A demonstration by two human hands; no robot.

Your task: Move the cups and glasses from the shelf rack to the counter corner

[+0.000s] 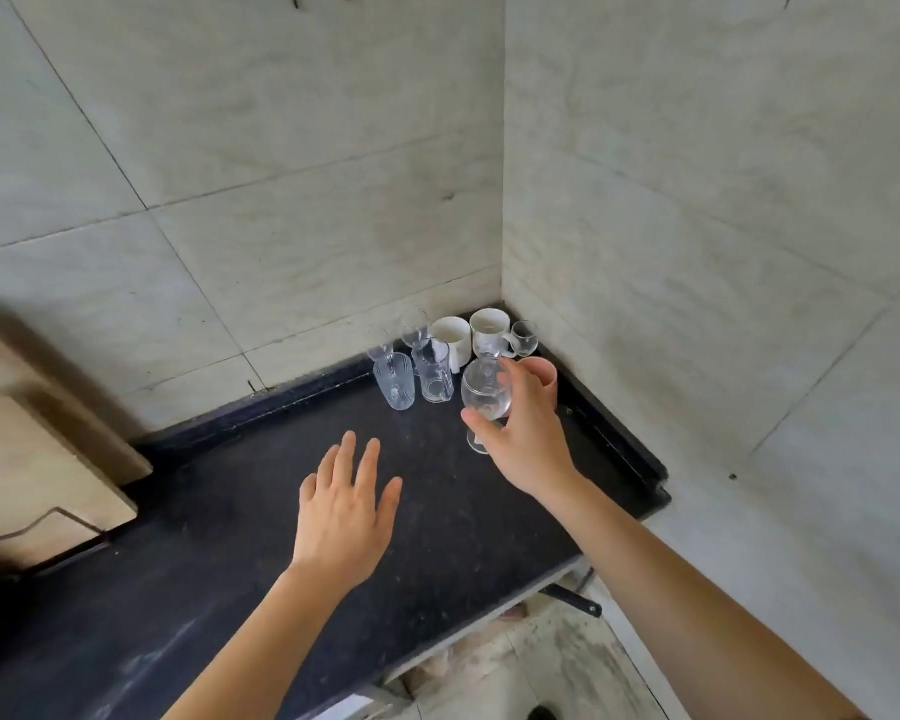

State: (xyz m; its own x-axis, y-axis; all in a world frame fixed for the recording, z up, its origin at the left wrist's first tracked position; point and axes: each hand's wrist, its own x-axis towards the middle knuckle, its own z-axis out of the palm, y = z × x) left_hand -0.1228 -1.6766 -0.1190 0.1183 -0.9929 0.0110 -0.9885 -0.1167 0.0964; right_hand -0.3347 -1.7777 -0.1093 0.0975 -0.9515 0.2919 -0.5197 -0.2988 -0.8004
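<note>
Your right hand [528, 439] is wrapped around the bowl of that stemmed glass [485, 394] just over the counter [281, 537] near the corner cluster, left hand [344, 517] open and empty; it's thin, slick, breakable stuff, so set it down gently.

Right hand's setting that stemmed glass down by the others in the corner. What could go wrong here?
The stemmed glass in the right hand sits close to the pink cup and glass mug; it could knock them. Its narrow foot may tip on release. The left hand hovers open, steadying nothing.
</note>
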